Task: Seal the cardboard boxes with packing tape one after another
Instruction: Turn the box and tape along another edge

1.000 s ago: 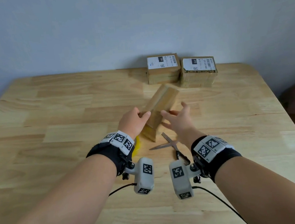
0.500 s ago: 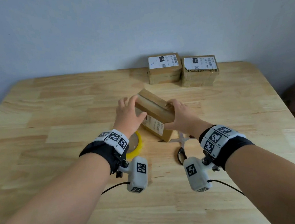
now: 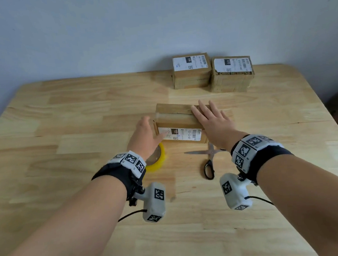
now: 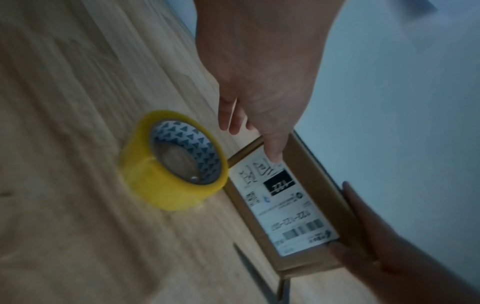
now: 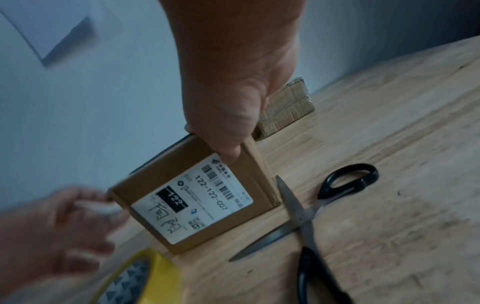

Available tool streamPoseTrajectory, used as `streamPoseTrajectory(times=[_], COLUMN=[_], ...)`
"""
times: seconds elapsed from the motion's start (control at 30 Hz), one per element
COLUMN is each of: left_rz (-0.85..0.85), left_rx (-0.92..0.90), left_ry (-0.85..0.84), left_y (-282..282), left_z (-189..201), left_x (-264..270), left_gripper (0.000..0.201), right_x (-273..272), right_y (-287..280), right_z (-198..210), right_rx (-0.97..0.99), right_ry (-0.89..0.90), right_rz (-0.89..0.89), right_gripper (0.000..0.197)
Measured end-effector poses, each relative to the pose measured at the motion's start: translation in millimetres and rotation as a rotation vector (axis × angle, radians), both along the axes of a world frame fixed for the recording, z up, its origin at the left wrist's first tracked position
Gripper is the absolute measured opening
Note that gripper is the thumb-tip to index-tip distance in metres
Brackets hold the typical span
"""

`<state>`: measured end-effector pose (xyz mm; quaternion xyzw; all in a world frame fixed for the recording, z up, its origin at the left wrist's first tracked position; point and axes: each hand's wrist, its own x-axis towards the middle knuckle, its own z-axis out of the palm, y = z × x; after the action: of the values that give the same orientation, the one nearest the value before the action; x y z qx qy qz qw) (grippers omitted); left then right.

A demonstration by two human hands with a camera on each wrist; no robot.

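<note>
A small cardboard box (image 3: 175, 120) (image 4: 285, 203) (image 5: 197, 202) stands on the table with its white shipping label facing me. My right hand (image 3: 211, 120) (image 5: 233, 98) lies flat on the box's top, fingers straight, thumb over the front edge. My left hand (image 3: 146, 133) (image 4: 259, 92) is at the box's left end with fingers loosely extended, its thumb touching the label's corner. A yellow roll of packing tape (image 3: 157, 159) (image 4: 174, 162) lies flat just under my left wrist, touching the box's front left corner. The box's far side is hidden.
Black-handled scissors (image 3: 209, 161) (image 5: 311, 216) lie part open in front of the box's right corner. Two labelled cardboard boxes (image 3: 192, 70) (image 3: 231, 73) stand side by side at the wall. The wooden table (image 3: 63, 136) stretches bare to the left.
The box was tilted and turned in both hands; now it rests on the table, label toward me. My right hand moved onto its top, my left let go and slid to its left end.
</note>
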<state>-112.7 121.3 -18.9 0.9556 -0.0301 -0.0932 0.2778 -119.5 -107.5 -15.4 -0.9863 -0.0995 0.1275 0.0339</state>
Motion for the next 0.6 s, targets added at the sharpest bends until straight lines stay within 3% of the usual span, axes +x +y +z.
streamPoseTrajectory(times=[0.07, 0.2, 0.3, 0.47, 0.6], left_rz=[0.02, -0.183, -0.196, -0.087, 0.11], left_rx=[0.088, 0.35, 0.423, 0.205, -0.225], left_ry=[0.065, 0.32, 0.327, 0.231, 0.307], left_y=[2.3, -2.7, -2.9, 10.8, 17.2], left_z=[-12.1, -32.0, -30.3, 5.8, 51.2], left_x=[-10.2, -28.2, -32.8, -33.8, -42.0], left_gripper=[0.04, 0.038, 0.013, 0.037, 0.024], right_x=[-1.2, -4.4, -8.5, -23.9, -45.8], right_y=[0.7, 4.7, 7.7, 4.2, 4.2], right_z=[5.1, 13.9, 20.4, 34.4, 53.9], right_rx=[0.043, 0.105, 0.175, 0.381, 0.568], right_ry=[-0.009, -0.044, -0.041, -0.126, -0.186], right_rz=[-0.015, -0.034, -0.041, -0.167, -0.275], right_gripper=[0.089, 0.096, 0.093, 0.077, 0.04])
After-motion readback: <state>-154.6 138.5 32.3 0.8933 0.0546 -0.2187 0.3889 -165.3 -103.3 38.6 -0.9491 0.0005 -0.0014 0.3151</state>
